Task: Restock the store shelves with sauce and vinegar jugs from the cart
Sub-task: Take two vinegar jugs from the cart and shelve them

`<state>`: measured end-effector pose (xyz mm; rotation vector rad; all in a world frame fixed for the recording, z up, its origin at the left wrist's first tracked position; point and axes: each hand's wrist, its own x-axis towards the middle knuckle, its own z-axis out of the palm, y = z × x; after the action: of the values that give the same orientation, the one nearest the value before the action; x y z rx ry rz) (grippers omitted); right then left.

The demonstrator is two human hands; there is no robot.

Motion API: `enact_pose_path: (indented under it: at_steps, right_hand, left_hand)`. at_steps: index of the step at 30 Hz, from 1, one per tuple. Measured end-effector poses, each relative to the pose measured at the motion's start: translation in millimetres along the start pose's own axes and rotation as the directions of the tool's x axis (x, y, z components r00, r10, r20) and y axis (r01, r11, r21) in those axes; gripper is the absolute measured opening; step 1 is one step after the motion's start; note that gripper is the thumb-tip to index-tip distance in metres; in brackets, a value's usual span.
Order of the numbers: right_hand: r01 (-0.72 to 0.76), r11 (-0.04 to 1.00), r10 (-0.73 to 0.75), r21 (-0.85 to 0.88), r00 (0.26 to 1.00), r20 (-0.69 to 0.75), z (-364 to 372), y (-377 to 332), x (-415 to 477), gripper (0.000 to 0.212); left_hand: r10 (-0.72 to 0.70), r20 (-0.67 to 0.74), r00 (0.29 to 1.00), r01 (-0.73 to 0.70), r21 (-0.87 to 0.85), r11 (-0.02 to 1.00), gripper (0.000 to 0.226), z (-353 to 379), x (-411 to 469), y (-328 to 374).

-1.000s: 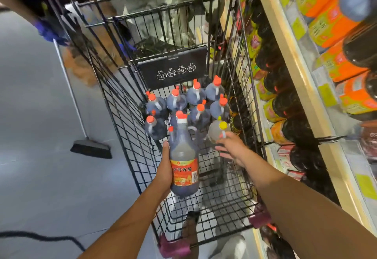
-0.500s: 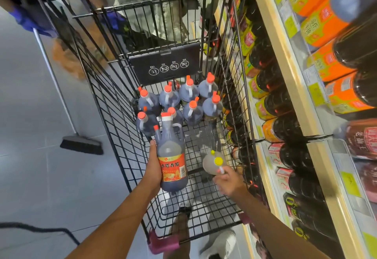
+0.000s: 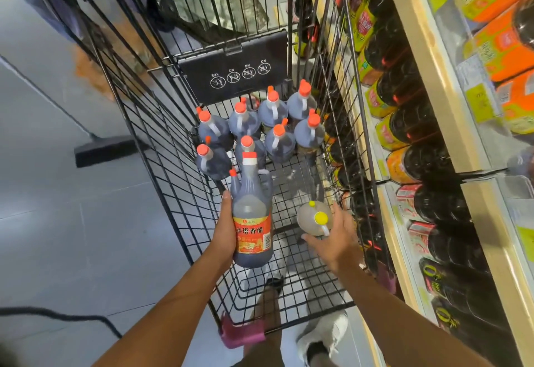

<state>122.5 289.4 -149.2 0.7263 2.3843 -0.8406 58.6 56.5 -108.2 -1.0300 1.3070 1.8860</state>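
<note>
My left hand [image 3: 226,232] was clamped around the side of a dark vinegar jug [image 3: 252,216], held above the open part of the cart [image 3: 161,124]. The jug stood roughly upright along its long axis, its white-and-orange cap pointing away from me toward the far end of the cart, its orange label facing up at me and its handle on the right. My right hand [image 3: 336,239] was wrapped around a pale jug with a yellow cap [image 3: 315,219], fingers curled under its body, near the cart's right wall. That one's cap pointed up at me, so I saw it mostly from the top. At the far end of the cart, eight dark jugs with orange caps [image 3: 261,129] stood upright, packed close together. To my right, the shelves [image 3: 427,57] held rows of dark bottles with yellow and orange labels. A broom head [image 3: 104,150] rested on the floor left of the cart.
</note>
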Motion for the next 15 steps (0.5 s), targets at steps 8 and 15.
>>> enact_pose_path:
  at_steps: [8, 15]
  right_hand:
    - [0.080, 0.995, -0.087, 0.061, 0.990, 0.107, 6, 6, 31, 0.095]
    - [0.015, 0.933, -0.047, 0.359, 0.996, 0.080, -4, -3, 30, 0.079]
  left_hand:
    - [0.001, 0.015, 1.000, -0.002, 0.040, 0.999, 0.073, -9, 5, -5]
    - [-0.004, 0.084, 0.996, -0.005, 0.102, 0.995, 0.085, -3, -3, 6]
